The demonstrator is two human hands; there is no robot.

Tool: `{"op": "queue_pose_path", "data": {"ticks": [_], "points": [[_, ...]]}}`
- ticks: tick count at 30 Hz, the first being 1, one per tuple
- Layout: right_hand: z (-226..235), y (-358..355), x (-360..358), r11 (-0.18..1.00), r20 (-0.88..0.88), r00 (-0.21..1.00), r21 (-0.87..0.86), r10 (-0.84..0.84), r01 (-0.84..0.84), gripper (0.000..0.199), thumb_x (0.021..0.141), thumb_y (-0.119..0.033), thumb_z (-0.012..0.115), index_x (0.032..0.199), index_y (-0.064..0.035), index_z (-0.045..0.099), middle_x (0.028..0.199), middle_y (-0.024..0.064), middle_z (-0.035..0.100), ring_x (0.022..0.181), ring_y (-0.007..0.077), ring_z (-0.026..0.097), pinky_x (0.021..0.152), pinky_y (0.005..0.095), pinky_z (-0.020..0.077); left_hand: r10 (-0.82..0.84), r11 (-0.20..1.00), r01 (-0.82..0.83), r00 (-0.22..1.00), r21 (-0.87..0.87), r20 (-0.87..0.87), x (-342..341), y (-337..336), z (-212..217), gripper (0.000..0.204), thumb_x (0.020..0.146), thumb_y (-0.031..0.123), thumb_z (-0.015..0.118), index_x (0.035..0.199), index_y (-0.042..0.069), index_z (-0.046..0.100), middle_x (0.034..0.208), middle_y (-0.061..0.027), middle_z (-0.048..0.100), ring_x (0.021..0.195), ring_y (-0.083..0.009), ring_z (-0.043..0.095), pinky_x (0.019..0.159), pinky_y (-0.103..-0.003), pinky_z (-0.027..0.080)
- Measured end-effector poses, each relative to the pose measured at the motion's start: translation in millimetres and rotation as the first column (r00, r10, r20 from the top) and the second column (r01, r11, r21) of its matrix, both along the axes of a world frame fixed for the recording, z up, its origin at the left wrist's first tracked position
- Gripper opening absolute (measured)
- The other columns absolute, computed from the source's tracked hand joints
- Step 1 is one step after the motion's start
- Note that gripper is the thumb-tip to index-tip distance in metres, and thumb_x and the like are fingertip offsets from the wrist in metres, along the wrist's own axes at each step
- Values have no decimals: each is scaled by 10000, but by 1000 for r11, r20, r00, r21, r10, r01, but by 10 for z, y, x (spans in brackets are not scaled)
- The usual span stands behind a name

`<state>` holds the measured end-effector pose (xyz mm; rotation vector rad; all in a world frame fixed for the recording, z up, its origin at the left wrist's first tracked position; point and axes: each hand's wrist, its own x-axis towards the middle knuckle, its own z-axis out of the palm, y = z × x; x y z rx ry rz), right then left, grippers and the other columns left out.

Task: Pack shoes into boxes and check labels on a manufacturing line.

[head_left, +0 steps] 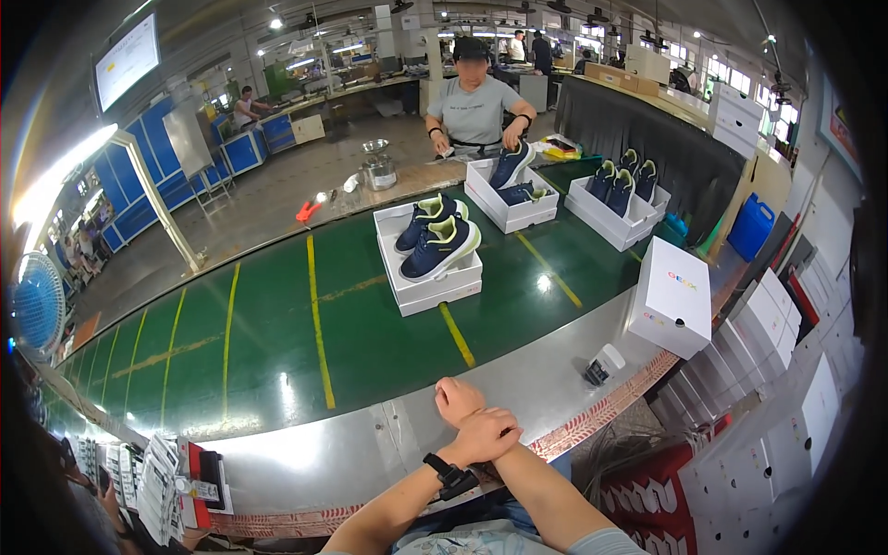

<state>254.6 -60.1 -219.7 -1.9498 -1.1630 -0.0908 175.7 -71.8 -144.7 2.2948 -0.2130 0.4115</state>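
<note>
My left hand (487,437), with a black watch (451,476) on its wrist, is wrapped over my right wrist. Beyond it, my right hand (458,400) is curled into a loose fist at the metal edge of the conveyor, with nothing visible in it. Ahead on the green belt (370,342), an open white shoebox (430,294) holds a pair of navy sneakers (442,248) with lime linings. A small black-and-white object (603,364) lies on the metal ledge to my right, near a closed white shoebox (672,294).
Across the belt a co-worker (474,109) handles a navy sneaker (511,165) over another open shoebox (513,215). A third box (615,220) carries several sneakers. Stacked white boxes (768,444) stand at right, and papers (159,490) at lower left. A blue fan (39,305) is far left.
</note>
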Motion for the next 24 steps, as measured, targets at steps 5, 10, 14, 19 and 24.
{"op": "queue_pose_path", "data": {"ticks": [5,10,14,19,24], "points": [[30,-27,1,999,5,1000,-54,2,-1,115,860,-136,619,953,-82,578,874,121,676,842,356,651,706,494,516,4,1000,-5,999,-23,-36,34,0,-84,234,899,258,627,797,51,663,842,-108,670,844,-321,646,744,-432,504],[-16,-61,42,1000,4,1000,-27,-3,3,115,855,-135,623,952,-89,583,875,115,676,839,358,650,704,500,515,-12,998,10,999,-65,-39,60,-45,-44,239,891,255,636,781,44,664,833,-107,668,847,-319,649,734,-433,511],[-122,110,7,998,-15,998,16,61,-61,98,840,-136,632,924,-93,604,876,125,671,842,375,645,702,505,511,48,998,-49,999,-46,-24,-34,36,2,249,884,265,639,769,45,658,806,-106,660,825,-323,657,715,-441,515],[-263,-100,198,999,-33,998,-16,46,-47,114,824,-115,628,933,-83,613,901,159,648,854,409,620,730,511,502,53,995,-53,999,-85,-11,111,-124,-158,288,860,271,654,692,49,580,751,-120,610,755,-341,631,672,-452,493],[-136,-109,203,997,23,999,-74,38,-36,95,876,-119,585,961,-80,599,909,152,645,855,381,621,745,469,503,97,985,-97,995,-143,-1,135,-192,-158,279,802,239,668,669,34,533,722,-119,575,760,-347,606,684,-473,470]]}}
